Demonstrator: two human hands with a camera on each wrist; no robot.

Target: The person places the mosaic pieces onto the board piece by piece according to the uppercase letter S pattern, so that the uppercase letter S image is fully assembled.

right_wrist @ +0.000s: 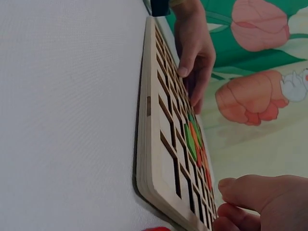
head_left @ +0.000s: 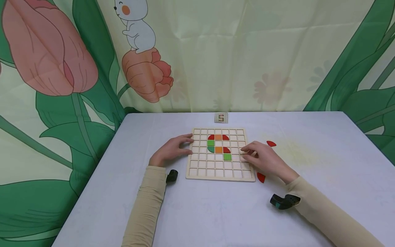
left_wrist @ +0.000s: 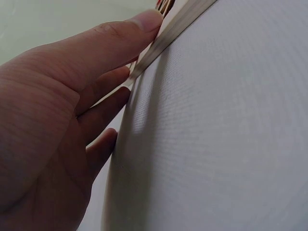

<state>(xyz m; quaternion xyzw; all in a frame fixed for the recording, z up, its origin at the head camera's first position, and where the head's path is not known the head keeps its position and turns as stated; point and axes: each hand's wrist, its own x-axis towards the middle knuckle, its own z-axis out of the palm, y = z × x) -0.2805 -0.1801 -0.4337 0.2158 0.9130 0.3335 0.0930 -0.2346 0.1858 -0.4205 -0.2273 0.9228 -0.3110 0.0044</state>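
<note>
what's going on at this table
A person's left hand is at the left edge of a board that holds eight coloured pieces. Their right hand is at the right edge; I can't tell if it holds anything. Two red pieces lie loose to the right, and a card lies beyond the board.

1. The little card is carrying a print too small for reading.
2. The right hand is covering part of the grid board; whether it is pinching something is not showing clearly.
3. The right wrist view is cutting off a red piece at the bottom.
4. The left wrist view is cutting off the left hand.
</note>
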